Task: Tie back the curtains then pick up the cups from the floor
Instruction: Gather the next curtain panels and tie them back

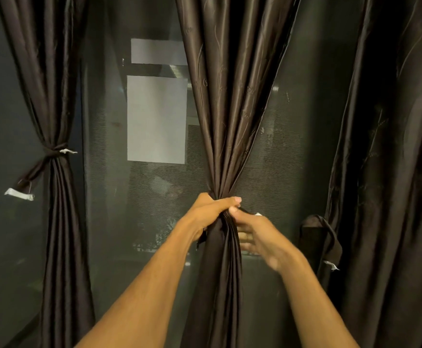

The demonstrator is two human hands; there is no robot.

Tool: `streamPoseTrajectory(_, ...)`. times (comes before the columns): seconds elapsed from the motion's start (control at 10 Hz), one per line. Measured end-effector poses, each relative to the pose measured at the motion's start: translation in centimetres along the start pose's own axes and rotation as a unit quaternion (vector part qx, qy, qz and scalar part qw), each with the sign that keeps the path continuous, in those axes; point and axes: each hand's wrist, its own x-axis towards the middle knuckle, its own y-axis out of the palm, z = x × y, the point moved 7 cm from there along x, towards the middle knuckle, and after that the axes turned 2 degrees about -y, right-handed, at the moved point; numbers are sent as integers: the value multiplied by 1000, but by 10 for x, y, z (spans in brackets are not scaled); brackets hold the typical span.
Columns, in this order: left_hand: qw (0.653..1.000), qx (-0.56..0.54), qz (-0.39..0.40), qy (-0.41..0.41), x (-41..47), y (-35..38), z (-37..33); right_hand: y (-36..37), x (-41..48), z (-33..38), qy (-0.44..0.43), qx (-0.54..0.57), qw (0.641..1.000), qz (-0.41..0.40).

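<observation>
A dark brown satin curtain [232, 101] hangs in the middle of the head view, gathered into a tight bundle. My left hand [211, 213] grips that bundle from the left, fingers wrapped round it. My right hand [257, 238] is just right of the bundle, blurred; its thumb and fingers pinch a dark tie-back strip [247, 211] with a white tag end. At the left, another curtain [54, 101] is bound by a knotted tie-back [52, 150]. A third curtain [390, 172] hangs loose at the right. No cups are in view.
Behind the curtains is a dark mesh window screen [134, 197] with pale grey rectangles [156, 119] showing through. A dark tie-back loop [323, 237] with a white tag hangs beside the right curtain. The floor is out of view.
</observation>
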Motion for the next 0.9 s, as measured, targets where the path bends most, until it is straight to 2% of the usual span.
streamPoseTrajectory(0.1,1000,-13,13,9,1,0,2,24,-92,66,-46,-9,998,-47)
streamPoseTrajectory(0.2,1000,-10,27,6,-1,4,1,21,-92,76,-75,-25,997,-22)
streamPoseTrajectory(0.3,1000,2,30,2,0,5,1,35,-93,94,-90,-135,984,69)
streamPoseTrajectory(0.4,1000,12,24,0,-1,6,0,40,-88,106,-114,-266,955,66)
streamPoseTrajectory(0.5,999,28,-24,11,3,0,0,33,-80,126,-145,-400,905,-19)
streamPoseTrajectory(0.6,994,77,-69,30,13,-6,2,27,-76,135,-139,-388,908,-78)
streamPoseTrajectory(0.7,967,213,-140,-7,18,-12,7,31,-80,129,-85,-297,946,-97)
streamPoseTrajectory(0.8,955,250,-157,-33,19,-12,6,38,-85,113,-42,-215,972,-83)
streamPoseTrajectory(0.9,968,198,-146,-55,22,-8,6,58,-91,86,-1,-106,994,-37)
